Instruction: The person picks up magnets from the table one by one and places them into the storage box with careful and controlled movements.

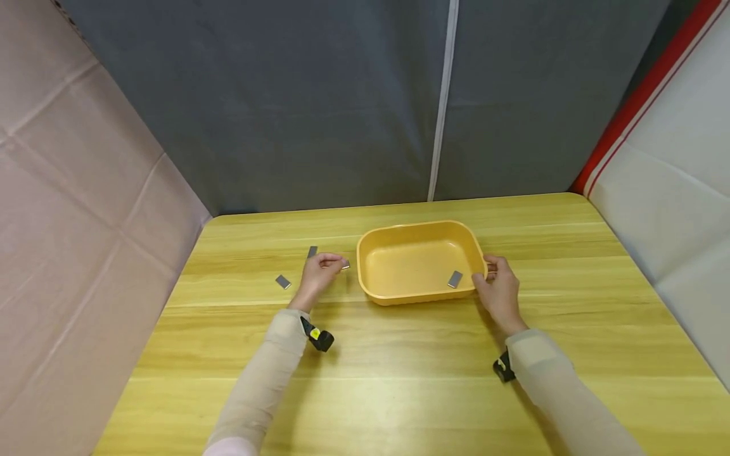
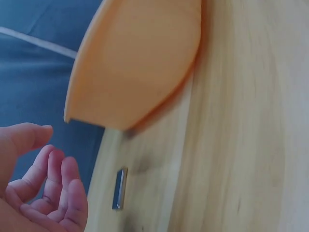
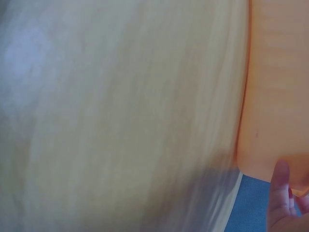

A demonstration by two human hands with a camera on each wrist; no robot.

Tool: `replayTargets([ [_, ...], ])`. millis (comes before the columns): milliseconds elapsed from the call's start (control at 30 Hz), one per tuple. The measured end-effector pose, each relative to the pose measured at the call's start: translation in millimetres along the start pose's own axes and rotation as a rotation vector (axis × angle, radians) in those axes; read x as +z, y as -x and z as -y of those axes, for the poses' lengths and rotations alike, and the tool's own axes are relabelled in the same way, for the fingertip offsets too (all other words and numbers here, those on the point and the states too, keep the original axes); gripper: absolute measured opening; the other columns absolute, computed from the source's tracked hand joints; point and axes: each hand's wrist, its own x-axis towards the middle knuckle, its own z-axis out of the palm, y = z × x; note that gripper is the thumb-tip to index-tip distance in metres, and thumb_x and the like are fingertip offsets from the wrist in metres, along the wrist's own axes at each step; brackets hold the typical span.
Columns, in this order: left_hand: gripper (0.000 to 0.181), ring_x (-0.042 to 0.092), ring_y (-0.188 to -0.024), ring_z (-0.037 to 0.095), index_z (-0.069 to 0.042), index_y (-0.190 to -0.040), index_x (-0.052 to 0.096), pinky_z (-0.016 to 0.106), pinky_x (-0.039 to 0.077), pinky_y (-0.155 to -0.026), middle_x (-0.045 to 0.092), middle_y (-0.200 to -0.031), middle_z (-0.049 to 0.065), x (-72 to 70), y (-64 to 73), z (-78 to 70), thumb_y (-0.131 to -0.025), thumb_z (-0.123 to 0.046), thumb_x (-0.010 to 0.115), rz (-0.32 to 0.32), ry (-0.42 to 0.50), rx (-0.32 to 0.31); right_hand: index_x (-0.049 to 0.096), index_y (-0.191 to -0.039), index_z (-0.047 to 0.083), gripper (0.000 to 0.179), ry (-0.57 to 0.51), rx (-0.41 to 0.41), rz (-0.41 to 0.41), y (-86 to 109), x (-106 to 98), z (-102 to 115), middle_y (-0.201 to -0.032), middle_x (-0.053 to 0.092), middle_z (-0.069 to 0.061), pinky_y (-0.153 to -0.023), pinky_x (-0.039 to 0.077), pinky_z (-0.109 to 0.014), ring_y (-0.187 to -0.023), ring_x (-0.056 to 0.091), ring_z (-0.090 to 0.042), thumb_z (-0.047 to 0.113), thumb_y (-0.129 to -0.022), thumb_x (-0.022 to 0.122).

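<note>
My left hand (image 1: 320, 275) has a small grey metal block (image 1: 345, 265) at its fingertips, left of a yellow plastic bin (image 1: 422, 295). In the left wrist view, the thumb and curled fingers show without that block. At the bin's right end, my right hand (image 1: 500, 291) grips the rim, thumb against the wall in the right wrist view. One grey metal block (image 1: 454, 279) lies inside the bin near its right front corner. Two more lie on the table: a block (image 1: 282, 282) left of my left hand and a partly hidden block (image 1: 312, 251) just behind it.
The wood-grain table (image 1: 399, 386) ends at a dark grey curtain (image 1: 319, 114) behind the bin. A pale sheet (image 1: 85, 228) rises on the left, and a white sheet (image 1: 678, 190) with a red border stands on the right.
</note>
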Motion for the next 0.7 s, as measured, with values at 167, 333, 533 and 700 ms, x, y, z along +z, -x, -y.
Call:
replayTargets([
  [167,0.025,0.054,-0.085,0.026,0.000,-0.101,0.060,0.035,0.045,-0.073,0.057,-0.089,0.009,-6.3,-5.2,5.9,-0.082,-0.015,0.063,-0.034,-0.037,-0.012,0.046,-0.117,-0.007,0.039,0.002,0.005,0.003,-0.2,1.1,0.0,-0.100,0.054,-0.021,-0.061,0.038,-0.012,-0.084,0.052,-0.027,0.000,-0.079,0.052],
  [333,0.025,0.054,-0.086,0.029,0.000,-0.102,0.060,0.035,0.045,-0.072,0.057,-0.089,0.010,-8.0,-10.6,10.5,-0.082,-0.014,0.063,-0.029,-0.045,-0.036,0.046,-0.117,-0.007,0.039,0.011,0.002,0.007,-0.2,0.5,0.9,-0.100,0.053,-0.022,-0.061,0.039,-0.012,-0.084,0.053,-0.028,0.000,-0.079,0.052],
  [533,0.024,0.051,-0.073,0.017,0.000,-0.100,0.061,0.022,0.042,-0.060,0.057,-0.086,0.009,-7.6,-15.5,12.4,-0.079,-0.012,0.065,-0.045,-0.117,-0.027,0.047,-0.116,-0.007,0.039,0.009,-0.002,0.003,-1.1,1.6,0.5,-0.098,0.054,-0.021,-0.060,0.038,-0.010,-0.082,0.053,-0.026,0.000,-0.079,0.053],
  [700,0.027,0.052,-0.072,0.016,0.002,-0.103,0.061,0.022,0.041,-0.059,0.056,-0.085,0.009,-7.1,-19.7,12.3,-0.080,-0.011,0.064,-0.027,-0.181,-0.041,0.046,-0.117,-0.007,0.039,0.019,-0.003,0.001,-0.9,0.5,0.4,-0.098,0.054,-0.021,-0.059,0.038,-0.011,-0.082,0.053,-0.027,0.000,-0.079,0.052],
])
